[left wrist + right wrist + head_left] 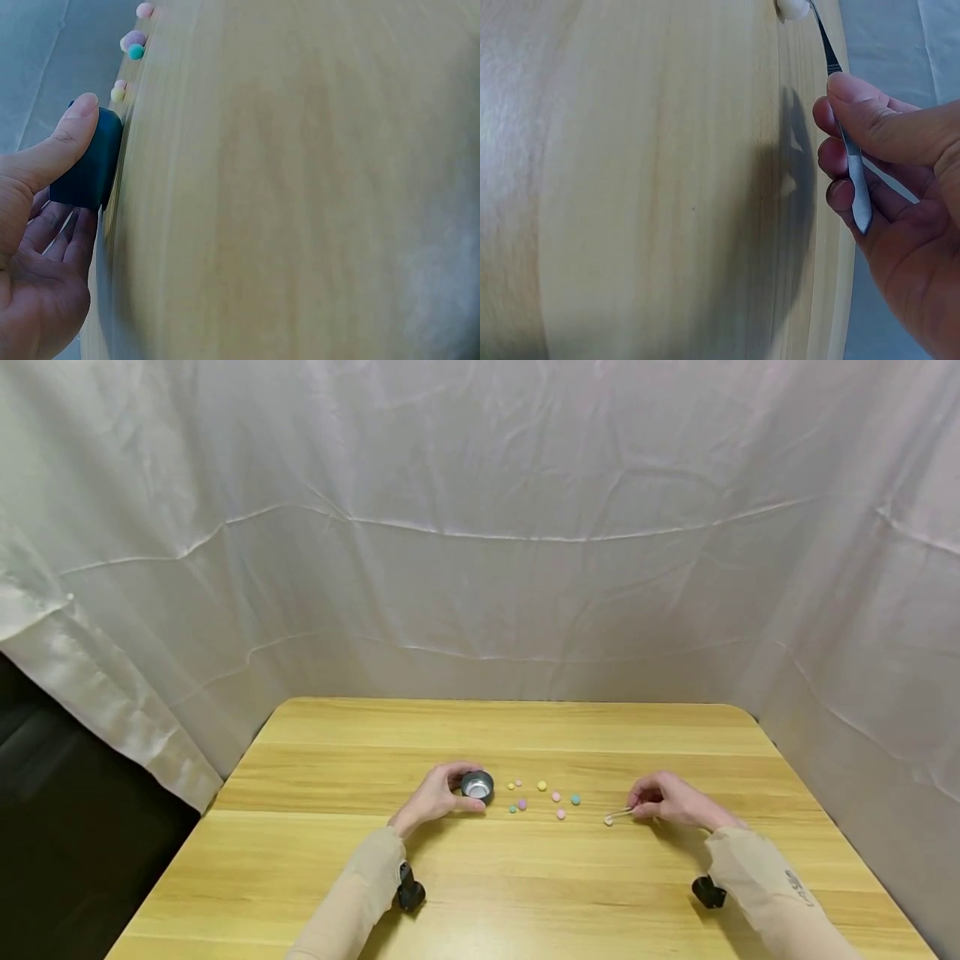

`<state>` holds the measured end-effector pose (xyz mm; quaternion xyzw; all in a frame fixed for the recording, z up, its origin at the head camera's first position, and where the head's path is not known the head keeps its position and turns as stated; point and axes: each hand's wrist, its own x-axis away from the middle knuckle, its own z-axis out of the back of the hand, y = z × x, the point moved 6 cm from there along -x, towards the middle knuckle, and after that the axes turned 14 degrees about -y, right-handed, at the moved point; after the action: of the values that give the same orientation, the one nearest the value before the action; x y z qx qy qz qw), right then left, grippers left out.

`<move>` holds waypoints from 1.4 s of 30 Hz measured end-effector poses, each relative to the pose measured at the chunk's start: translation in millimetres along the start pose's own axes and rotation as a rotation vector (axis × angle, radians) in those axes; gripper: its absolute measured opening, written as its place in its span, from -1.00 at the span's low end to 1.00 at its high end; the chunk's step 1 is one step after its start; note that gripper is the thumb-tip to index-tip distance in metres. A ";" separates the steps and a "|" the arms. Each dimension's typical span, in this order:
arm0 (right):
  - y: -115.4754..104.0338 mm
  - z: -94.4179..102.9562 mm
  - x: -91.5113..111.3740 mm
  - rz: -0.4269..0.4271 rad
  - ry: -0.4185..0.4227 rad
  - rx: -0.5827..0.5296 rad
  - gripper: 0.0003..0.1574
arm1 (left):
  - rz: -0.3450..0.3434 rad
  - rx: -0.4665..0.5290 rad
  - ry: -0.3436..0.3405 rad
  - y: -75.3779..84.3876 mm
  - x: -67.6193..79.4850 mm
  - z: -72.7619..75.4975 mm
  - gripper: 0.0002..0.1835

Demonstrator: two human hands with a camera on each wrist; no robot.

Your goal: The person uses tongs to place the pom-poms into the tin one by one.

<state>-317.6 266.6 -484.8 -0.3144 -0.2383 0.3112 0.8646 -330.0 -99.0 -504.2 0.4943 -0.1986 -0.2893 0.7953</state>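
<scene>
Thumb and fingers of my left hand hold a small round dark bowl with a shiny inside, standing on the table. The left wrist view shows the thumb against the near side of the bowl. My right hand pinches metal tweezers, their tips pointing left and down. At those tips is a white ball, like a pom-pom; whether the tips squeeze it cannot be made out. Between the hands lie several small balls, among them a blue ball, a purple ball and a yellow ball.
The wooden table has rounded far corners. A pale curtain hangs behind it and along the sides. Black wrist cameras sit under both sleeves, such as the left camera. Something dark stands off the table's left edge.
</scene>
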 end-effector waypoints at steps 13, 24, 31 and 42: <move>0.1 1.9 -3.1 -0.011 0.037 0.017 -0.94 | 0.000 -0.018 -0.002 0.7 -1.1 0.4 -0.31; -7.6 3.2 -11.6 0.027 0.072 0.009 -0.93 | 0.007 0.006 0.001 1.5 0.4 -0.4 -0.30; -12.0 4.9 -18.5 0.027 0.123 0.040 -0.95 | 0.006 0.002 0.003 1.6 0.3 -0.4 -0.30; -24.1 4.5 -33.3 0.016 0.251 0.075 -0.96 | 0.013 -0.006 0.008 0.9 0.7 -0.3 -0.31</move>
<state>-334.0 230.8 -472.2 -0.3201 -0.1138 0.2847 0.8964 -329.1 -98.9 -503.5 0.4916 -0.1979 -0.2826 0.7996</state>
